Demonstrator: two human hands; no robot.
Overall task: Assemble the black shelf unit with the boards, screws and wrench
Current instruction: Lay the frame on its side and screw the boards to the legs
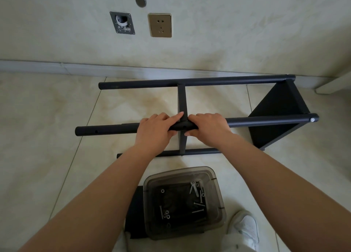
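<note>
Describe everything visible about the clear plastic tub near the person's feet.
The tub is a smoky, see-through plastic box with rounded corners and a thick rim, open at the top, standing upright on the tiled floor below the shelf frame. It rests partly on a flat black board. Loose silver screws and washers lie scattered on its bottom. Neither hand touches it; a white shoe lies to its right.

Covering the joint of near pole (106,130) and middle board (181,98): left hand (154,131) and right hand (209,128). Hidden mostly under the tinted box (216,198): a black board (133,210). Cut off at bottom right: a white shoe (247,229). Too small to count: screws (197,204).
</note>
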